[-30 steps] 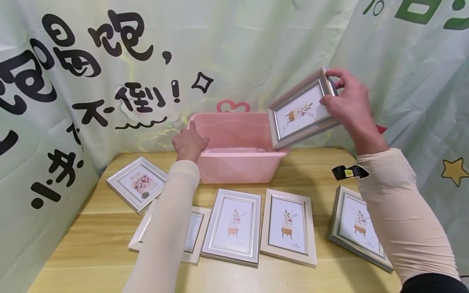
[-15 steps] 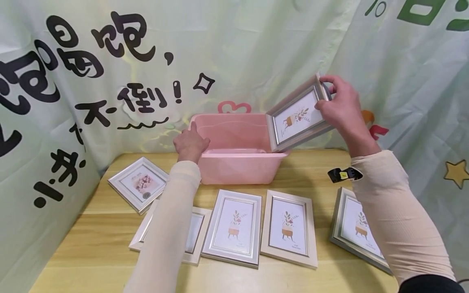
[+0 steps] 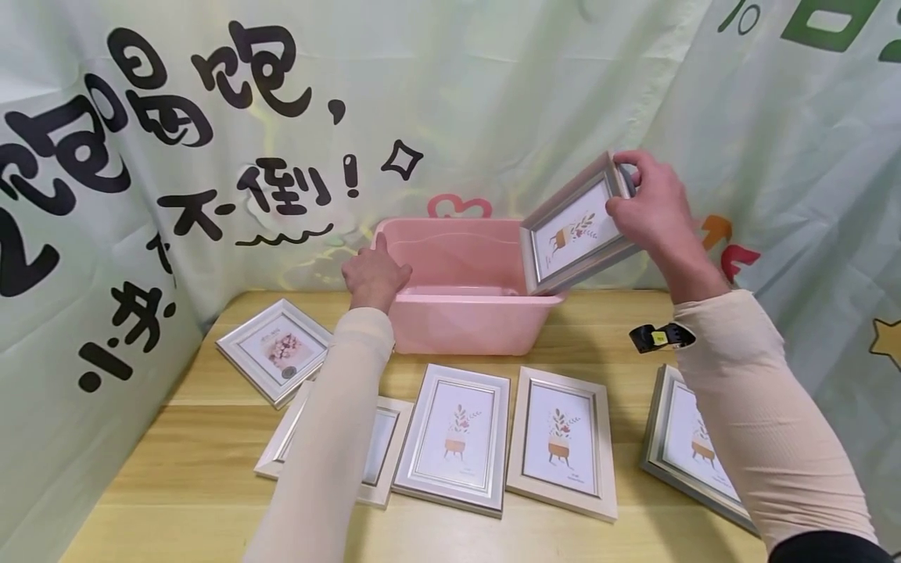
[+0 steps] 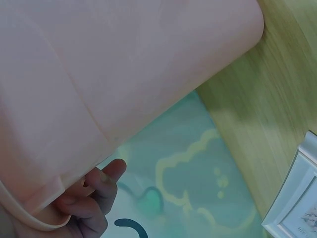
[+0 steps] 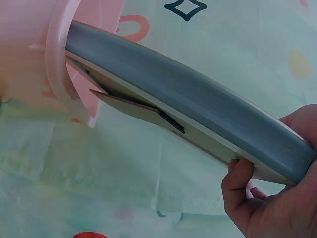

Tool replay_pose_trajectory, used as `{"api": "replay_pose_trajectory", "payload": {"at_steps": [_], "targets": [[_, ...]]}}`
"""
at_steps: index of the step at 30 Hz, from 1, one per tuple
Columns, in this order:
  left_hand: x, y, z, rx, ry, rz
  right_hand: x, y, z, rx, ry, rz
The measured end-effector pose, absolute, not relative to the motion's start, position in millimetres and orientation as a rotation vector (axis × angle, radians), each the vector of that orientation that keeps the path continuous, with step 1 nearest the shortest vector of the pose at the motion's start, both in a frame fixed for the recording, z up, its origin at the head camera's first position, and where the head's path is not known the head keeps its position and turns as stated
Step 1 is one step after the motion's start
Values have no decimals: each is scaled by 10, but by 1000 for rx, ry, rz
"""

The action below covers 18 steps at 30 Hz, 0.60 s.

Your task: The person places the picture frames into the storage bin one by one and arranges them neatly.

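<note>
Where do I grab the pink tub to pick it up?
Probably under the rim of the tub at both short ends, from left and right: it sticks out past the walls there. A frame slants in over the right end, though.

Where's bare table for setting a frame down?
Table: near-left corner, bordered by the blossom frame and left sleeve; and right of the pink tub, behind the beige plant frame. A narrower lane runs between that and the gray frame at right. Crowded: front middle, where the silver frame sits tight between neighbours, with a thin strip to the tub.
</note>
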<state>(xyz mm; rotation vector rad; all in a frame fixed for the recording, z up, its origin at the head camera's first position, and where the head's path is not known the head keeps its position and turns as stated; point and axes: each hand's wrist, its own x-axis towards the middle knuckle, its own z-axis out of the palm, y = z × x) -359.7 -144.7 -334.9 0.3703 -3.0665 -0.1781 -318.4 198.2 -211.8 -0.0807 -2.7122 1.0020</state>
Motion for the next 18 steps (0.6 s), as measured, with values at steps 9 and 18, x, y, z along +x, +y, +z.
{"api": "replay_pose_trajectory", "payload": {"at_steps": [9,18], "targets": [[-3601,-1440,-3336,371,-3069,-175,-3226,1956,-2150,-97,-2718,954],[-3591,-1437,-3343,365,-3073,-191,-3270,1912,-2173,-90,-2720,935]]}}
